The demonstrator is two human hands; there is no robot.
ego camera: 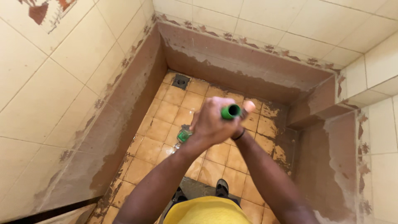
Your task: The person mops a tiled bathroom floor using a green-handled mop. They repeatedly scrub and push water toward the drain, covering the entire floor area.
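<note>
Left hand [211, 124] wraps tight round the top of a green handle [230, 111], right hand [245, 114] clamped behind it, mostly hidden. Brush head [184, 135] sits mid-floor on the orange tiles [159, 128]; I'd keep strokes short and pressed flat. Bristles and shaft are hidden behind the hands, and the drain [181, 81] in the far-left corner is blurry.

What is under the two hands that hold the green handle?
Under the hands gripping the round green handle, a green brush head rests on wet orange floor tiles. The shaft is hidden.
</note>
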